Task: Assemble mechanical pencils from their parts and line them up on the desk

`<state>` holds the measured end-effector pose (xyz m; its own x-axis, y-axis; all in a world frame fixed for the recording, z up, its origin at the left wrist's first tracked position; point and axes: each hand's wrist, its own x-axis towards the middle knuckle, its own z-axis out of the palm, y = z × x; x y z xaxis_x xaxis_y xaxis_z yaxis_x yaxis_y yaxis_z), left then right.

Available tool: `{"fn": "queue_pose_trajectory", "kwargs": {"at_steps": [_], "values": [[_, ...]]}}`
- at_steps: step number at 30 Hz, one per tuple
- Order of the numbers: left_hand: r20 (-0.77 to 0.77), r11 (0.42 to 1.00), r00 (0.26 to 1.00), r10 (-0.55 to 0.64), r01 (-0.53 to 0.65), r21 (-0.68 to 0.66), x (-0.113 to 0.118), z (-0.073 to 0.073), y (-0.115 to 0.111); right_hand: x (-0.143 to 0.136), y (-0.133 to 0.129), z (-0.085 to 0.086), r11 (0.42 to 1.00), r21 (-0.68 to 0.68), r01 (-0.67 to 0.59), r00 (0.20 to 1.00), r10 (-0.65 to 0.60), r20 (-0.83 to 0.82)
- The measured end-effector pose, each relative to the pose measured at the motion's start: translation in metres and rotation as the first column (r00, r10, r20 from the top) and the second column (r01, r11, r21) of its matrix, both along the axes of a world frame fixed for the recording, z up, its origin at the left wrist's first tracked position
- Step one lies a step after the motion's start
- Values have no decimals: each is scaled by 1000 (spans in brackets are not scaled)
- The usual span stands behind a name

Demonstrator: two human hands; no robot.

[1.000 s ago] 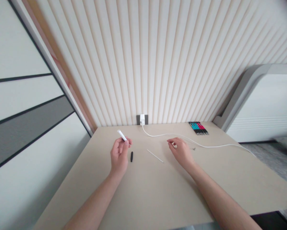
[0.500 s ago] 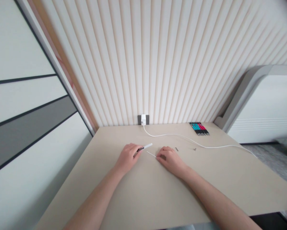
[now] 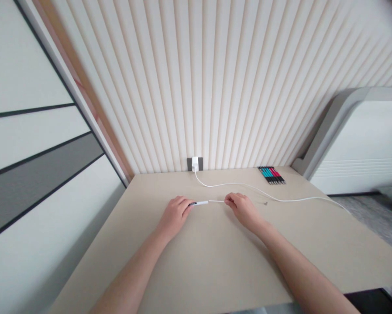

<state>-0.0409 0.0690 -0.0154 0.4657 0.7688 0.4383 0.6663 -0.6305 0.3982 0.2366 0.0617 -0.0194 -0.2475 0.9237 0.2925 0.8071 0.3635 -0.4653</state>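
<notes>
My left hand [image 3: 176, 214] is closed around the dark end of a pen barrel [image 3: 201, 203], whose pale, translucent part points right. Opposite it, my right hand [image 3: 243, 210] pinches a thin white pen refill [image 3: 217, 201]. The refill lies nearly in line with the barrel, its left tip right at the barrel's end. I cannot tell whether the tip is inside. A small greyish piece [image 3: 266, 203] rests on the table to the right of my right hand.
A row of several pens [image 3: 272, 175], teal, red and black, lies at the back right of the beige table [image 3: 196, 261]. From a white charger [image 3: 195, 163] in the wall socket, a white cable [image 3: 253, 188] runs across the back and over the right edge.
My right hand has moved right and slightly back, bringing the refill level with the pen barrel's end. The barrel has turned to nearly horizontal. The small dark piece beside my right hand is now hidden.
</notes>
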Motion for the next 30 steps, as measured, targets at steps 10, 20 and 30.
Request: {"fn": "queue_pose_trajectory", "kwargs": {"at_steps": [10, 20, 30], "values": [[-3, 1000, 1000, 21, -21, -3, 0, 2, -1, -4, -4, 2, 998, 23, -55, 998, 56, -24], [12, 1000, 1000, 3, -3, 2, -1, 0, 1, -4, -2, 1, 997, 56, -58, 998, 60, -29], [-16, 1000, 1000, -2, 2, -10, 0, 0, 0, -3, 0, -5, 997, 76, -30, 999, 27, 29]]}}
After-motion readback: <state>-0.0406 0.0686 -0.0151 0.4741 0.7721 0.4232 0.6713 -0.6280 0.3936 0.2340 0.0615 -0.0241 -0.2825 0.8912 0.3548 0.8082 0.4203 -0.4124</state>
